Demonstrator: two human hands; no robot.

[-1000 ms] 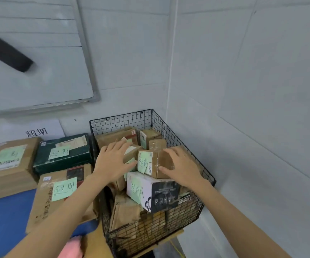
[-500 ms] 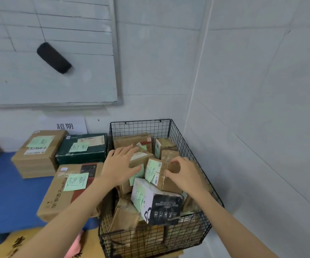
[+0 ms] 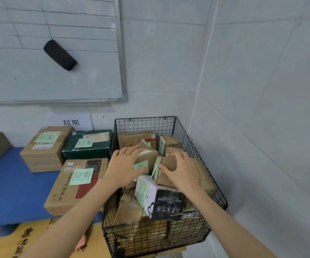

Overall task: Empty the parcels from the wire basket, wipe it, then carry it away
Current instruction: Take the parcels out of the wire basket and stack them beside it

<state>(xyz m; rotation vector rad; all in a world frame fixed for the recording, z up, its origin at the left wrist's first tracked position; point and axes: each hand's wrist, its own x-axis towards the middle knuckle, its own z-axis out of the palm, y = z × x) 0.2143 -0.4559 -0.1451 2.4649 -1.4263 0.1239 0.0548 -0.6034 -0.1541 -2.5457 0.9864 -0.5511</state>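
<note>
A white sheet [image 3: 71, 122] on the wall bears the printed characters "超期". The same two characters are handwritten on green notes stuck to the brown box [image 3: 46, 149], the dark green box [image 3: 87, 148], the tan carton [image 3: 76, 185], which also has "Royalstar" printed along its edge, and the white-and-black box [image 3: 157, 198]. The note on the small brown parcel [image 3: 166, 162] stands edge-on and is unreadable.

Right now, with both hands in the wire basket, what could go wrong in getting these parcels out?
The right hand grips a small brown box that lies on the tilted white-and-black box; pulling it may send that box sliding over the wire basket rim. The left hand only rests flat on a brown parcel, so it could slip. The green note on the small box looks loose and might peel off.
</note>
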